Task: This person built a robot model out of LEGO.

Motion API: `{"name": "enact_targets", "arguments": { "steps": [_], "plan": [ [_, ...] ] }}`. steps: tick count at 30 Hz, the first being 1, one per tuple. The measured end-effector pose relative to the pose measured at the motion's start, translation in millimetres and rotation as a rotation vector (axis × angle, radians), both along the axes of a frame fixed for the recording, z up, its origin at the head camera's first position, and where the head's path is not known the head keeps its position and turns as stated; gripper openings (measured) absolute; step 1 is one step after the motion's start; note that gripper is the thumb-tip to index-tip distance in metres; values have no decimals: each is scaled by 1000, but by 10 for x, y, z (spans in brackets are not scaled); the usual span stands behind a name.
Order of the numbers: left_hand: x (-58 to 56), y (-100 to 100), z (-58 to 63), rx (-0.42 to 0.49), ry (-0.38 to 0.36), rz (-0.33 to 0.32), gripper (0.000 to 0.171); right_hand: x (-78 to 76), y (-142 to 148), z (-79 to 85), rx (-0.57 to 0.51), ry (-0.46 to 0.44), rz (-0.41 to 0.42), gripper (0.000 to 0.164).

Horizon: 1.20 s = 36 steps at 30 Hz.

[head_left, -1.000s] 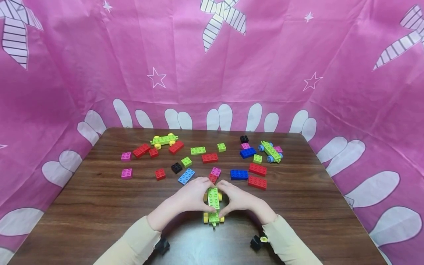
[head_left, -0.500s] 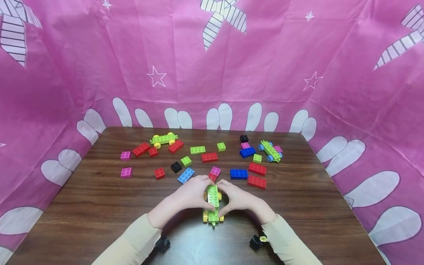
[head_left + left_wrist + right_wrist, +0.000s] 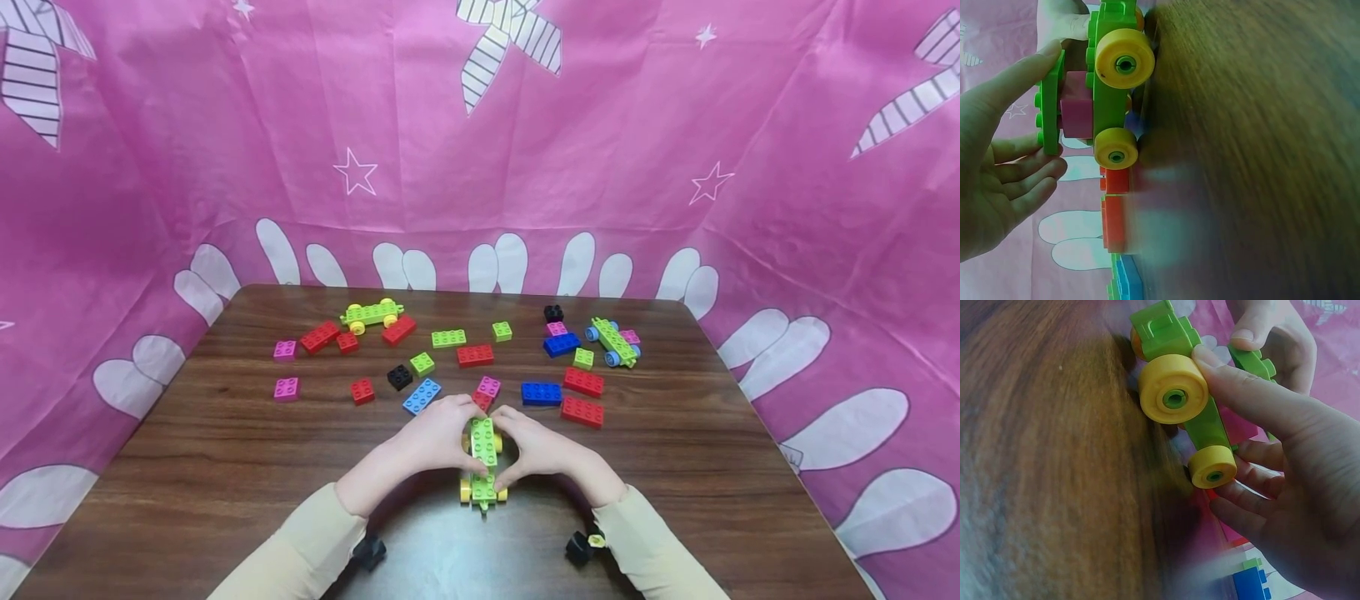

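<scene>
A lime-green toy car base with yellow wheels stands on the table close to the person. On its studs sits a pink brick. Over that lies a lime-green eight-stud brick, tilted a little in the left wrist view. My left hand grips this green brick, thumb at its near end and fingers at the far end. My right hand holds the car base from the other side, its thumb by a near wheel and its fingers near the far wheel.
Just beyond the hands lie a pink brick, a red brick and a light blue brick. Several more bricks spread across the back, with a yellow-wheeled car base at left and a blue-wheeled one at right.
The green brick has shifted slightly away from the person along the car base. Both hands keep almost the same place and grip.
</scene>
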<state>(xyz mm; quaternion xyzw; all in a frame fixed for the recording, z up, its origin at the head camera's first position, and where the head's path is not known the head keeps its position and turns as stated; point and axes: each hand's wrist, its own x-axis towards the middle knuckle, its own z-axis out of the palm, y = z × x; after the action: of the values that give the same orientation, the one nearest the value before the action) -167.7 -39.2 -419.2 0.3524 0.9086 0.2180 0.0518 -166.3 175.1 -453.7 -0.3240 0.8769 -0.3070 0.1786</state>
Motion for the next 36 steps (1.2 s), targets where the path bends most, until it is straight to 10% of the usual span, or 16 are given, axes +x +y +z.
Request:
{"name": "enact_targets", "arguments": {
  "steps": [36],
  "plan": [
    [-55, 2, -44, 69, -67, -1, 67, -13, 5, -22, 2, -12, -22, 76]
  ]
}}
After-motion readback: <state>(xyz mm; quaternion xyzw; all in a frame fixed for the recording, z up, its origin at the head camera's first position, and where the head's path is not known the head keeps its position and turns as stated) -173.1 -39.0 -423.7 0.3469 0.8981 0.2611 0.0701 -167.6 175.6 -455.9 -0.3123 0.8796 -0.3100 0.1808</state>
